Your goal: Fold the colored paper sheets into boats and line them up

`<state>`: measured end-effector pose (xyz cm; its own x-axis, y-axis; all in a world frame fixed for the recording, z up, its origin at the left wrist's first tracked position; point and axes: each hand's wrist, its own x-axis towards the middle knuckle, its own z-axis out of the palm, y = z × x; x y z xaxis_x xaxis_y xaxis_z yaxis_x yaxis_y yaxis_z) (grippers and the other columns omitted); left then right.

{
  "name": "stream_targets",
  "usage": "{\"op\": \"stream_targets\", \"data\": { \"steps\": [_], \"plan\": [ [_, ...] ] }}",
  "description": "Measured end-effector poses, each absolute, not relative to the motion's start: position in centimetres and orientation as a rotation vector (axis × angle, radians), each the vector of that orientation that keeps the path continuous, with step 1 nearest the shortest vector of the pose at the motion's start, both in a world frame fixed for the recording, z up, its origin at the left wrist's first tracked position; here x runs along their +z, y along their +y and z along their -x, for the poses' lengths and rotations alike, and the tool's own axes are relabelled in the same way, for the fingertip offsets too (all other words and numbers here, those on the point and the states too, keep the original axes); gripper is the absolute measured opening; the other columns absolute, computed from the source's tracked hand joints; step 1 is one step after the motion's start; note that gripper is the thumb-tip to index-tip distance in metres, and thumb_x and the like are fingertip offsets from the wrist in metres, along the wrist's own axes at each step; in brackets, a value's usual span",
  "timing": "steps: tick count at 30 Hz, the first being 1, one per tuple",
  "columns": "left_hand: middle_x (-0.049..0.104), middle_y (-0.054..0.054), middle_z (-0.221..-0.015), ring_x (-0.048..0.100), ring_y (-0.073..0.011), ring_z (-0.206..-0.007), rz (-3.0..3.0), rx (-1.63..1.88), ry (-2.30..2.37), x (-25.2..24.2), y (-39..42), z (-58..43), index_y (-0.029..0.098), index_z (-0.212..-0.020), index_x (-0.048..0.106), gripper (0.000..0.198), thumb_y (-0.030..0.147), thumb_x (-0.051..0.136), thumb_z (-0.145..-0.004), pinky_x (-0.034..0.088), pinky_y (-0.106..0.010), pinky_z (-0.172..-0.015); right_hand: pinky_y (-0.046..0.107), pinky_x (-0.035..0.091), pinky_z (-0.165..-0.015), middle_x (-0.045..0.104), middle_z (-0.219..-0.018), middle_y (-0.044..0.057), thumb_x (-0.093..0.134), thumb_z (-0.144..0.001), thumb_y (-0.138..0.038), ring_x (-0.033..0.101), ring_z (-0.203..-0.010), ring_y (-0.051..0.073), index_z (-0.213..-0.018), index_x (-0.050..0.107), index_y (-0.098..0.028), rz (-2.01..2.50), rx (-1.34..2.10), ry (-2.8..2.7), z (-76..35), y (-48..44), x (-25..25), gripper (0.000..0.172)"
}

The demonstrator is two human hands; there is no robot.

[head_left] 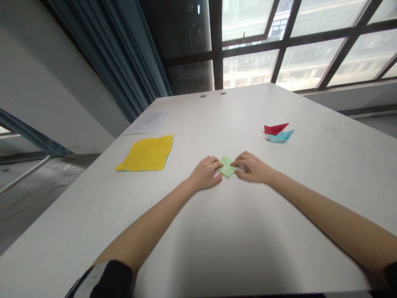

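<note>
Left hand (pixel 204 171) and right hand (pixel 252 167) press curled, closed fingers onto the folded green paper (pixel 227 167).

Your worktop (pixel 279 215) carries a yellow paper stack (pixel 145 154) at left, a printed sheet (pixel 147 122) beyond it, and a red folded figure (pixel 274 128) with a blue folded figure (pixel 281 136) (touching) at right.

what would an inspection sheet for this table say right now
surface: white table, faint smudges at right
job's things: green folded paper, flat between both hands
clutter: yellow paper stack at left; printed sheet beyond it; red folded paper and blue folded paper at right, touching
grips: left hand and right hand each on a side corner of the green folded paper; pinching or pressing, cannot tell
cables: nothing seen
surroundings: window ahead, blue curtain at left
</note>
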<state>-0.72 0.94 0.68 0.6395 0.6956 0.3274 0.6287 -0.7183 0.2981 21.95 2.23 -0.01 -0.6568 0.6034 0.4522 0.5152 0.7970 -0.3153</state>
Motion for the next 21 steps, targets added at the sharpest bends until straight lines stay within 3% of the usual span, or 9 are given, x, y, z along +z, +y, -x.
{"op": "stream_targets", "data": {
  "steps": [5, 10, 14, 21],
  "plan": [
    [0.059, -0.010, -0.092, 0.052, -0.0209, -0.087, -2.690, 0.695, 1.058, 0.66, 0.89, 0.74, 0.015, -0.099, 0.061, 0.027, 0.023, 0.052, -0.075, 0.043, -0.035, -0.080, 0.037, 0.044, -0.079, 0.064, -0.086, 0.008, 0.058, -0.078, -0.039, 0.055, -0.086, 0.021, -0.097, 0.066, -0.018, 0.836, 0.179, -2.460, -21.98, 2.31, -0.04, 0.029],
    [0.060, -0.009, -0.091, 0.053, -0.0205, -0.086, -2.705, 0.697, 1.068, 0.61, 0.92, 0.76, 0.015, -0.096, 0.062, 0.024, 0.026, 0.053, -0.077, 0.043, -0.033, -0.079, 0.035, 0.042, -0.079, 0.064, -0.083, 0.007, 0.046, -0.087, -0.033, 0.055, -0.084, 0.019, -0.089, 0.066, -0.019, 0.851, 0.130, -2.475, -21.82, 2.43, -0.10, 0.025],
    [0.063, -0.008, -0.086, 0.054, -0.0185, -0.083, -2.664, 0.724, 1.073, 0.32, 1.23, 0.82, 0.018, -0.092, 0.063, 0.021, 0.025, 0.044, -0.085, 0.042, -0.031, -0.076, 0.034, 0.042, -0.075, 0.063, -0.077, 0.006, 0.042, -0.089, -0.030, 0.054, -0.079, 0.019, -0.082, 0.064, -0.017, 0.880, 0.109, -2.476, -21.62, 2.28, 0.07, 0.026],
    [0.061, -0.003, -0.078, 0.056, -0.0160, -0.076, -2.494, 0.797, 1.201, -0.07, 1.45, 1.00, 0.019, -0.104, 0.054, 0.021, 0.023, 0.044, -0.086, 0.043, -0.028, -0.073, 0.034, 0.042, -0.074, 0.064, -0.076, 0.006, 0.046, -0.086, -0.026, 0.056, -0.078, 0.019, -0.087, 0.061, -0.017, 0.943, 0.155, -2.403, -21.52, 2.27, -0.20, 0.018]
  ]
}}
